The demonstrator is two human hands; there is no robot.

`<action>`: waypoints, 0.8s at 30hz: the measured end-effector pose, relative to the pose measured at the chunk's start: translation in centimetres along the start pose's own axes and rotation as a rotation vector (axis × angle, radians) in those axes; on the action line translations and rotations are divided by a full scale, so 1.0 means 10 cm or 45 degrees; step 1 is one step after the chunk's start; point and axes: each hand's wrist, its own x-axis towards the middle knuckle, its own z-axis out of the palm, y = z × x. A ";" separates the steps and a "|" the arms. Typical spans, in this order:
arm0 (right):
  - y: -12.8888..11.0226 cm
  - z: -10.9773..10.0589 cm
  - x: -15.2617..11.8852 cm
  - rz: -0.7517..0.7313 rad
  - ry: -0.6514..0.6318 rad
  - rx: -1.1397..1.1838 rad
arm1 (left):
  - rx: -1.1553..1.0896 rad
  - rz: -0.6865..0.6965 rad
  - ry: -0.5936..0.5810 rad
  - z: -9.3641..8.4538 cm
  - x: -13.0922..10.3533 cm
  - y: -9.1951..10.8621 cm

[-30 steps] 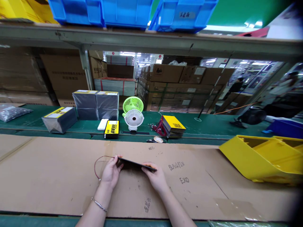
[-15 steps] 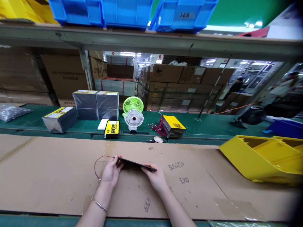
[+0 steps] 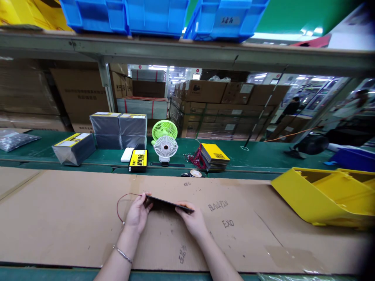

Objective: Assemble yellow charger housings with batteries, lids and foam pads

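A thin dark flat panel (image 3: 168,203) is held tilted, nearly edge-on to me, above the cardboard sheet (image 3: 88,218). My left hand (image 3: 138,212) grips its left end between thumb and fingers. At the opposite end, my right hand (image 3: 191,219) pinches it, thumb on the near side. From the left end a thin red-and-black wire (image 3: 118,207) loops out and down to a small white connector (image 3: 123,223) beside my left wrist. The panel's broad faces are mostly turned out of sight.
Behind the cardboard stand a stack of yellow-topped panels (image 3: 215,152) with red wires, a white fan (image 3: 165,147), a green fan (image 3: 164,128), a yellow-and-black box (image 3: 138,160) and wrapped stacks (image 3: 118,130). A yellow bin (image 3: 304,199) sits right; blue bins (image 3: 158,17) line the shelf above.
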 end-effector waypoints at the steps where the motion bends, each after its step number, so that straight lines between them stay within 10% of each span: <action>1: 0.00 0.00 0.00 0.001 0.000 -0.001 | 0.000 0.000 -0.003 0.00 0.00 0.00; 24: -0.02 0.01 0.01 -0.001 0.018 -0.009 | 0.010 0.007 0.012 0.01 0.00 0.00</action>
